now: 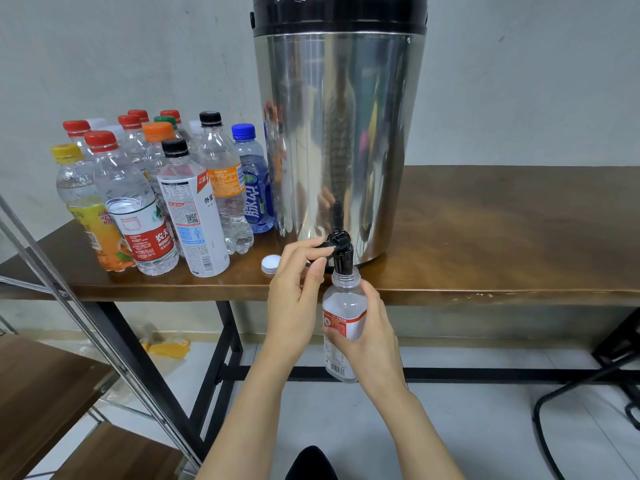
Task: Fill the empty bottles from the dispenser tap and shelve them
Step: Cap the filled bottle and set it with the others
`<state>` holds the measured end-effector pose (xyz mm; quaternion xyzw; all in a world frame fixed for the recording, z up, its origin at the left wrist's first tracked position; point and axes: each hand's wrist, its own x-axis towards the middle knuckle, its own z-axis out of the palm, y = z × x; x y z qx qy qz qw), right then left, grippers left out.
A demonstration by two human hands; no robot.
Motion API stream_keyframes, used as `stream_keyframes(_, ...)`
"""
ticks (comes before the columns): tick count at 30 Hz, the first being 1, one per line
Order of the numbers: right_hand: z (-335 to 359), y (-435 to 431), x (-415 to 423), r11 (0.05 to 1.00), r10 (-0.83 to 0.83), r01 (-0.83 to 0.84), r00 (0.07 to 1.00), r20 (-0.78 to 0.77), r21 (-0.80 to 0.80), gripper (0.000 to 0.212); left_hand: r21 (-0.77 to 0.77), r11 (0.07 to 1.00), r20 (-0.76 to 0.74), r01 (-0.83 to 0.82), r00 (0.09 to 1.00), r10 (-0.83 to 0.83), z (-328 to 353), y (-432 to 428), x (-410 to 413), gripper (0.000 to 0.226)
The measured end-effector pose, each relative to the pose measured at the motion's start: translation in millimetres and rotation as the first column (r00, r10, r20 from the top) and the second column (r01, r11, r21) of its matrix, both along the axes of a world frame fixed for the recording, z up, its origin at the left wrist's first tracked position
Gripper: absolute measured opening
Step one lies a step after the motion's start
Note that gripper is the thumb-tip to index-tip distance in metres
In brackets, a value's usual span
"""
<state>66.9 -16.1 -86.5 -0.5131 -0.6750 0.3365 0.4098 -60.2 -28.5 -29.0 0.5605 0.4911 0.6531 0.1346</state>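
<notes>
Two holds noted. Your left hand point(294, 284) pinches the black plastic tap point(342, 254); your right hand point(374, 334) grips the clear red-labelled bottle point(341, 301) beneath it.

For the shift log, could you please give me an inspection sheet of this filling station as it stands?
Surface: brown wooden table carrying the steel dispenser near its front edge.
Job's things: bottle, uncapped, held mouth under the tap; capped bottles clustered left of the dispenser.
Clutter: loose white cap on the table; yellow wrapper on the floor.
Grippers: left hand pinches the tap lever; right hand grips the bottle.
Cables: black cable looping on the floor, right.
Surroundings: metal shelf rack at left; grey wall.
</notes>
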Motion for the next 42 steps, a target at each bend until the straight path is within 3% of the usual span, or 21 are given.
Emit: stream_keyframes(42, 0.5, 0.2, 0.4, 1.000, 0.027, -0.027, 0.999, -0.020, -0.006, 0.090, 0.000, 1.000, -0.002, 0.005, 1.000, -0.005, 2.6, -3.2, 0.4, 0.025)
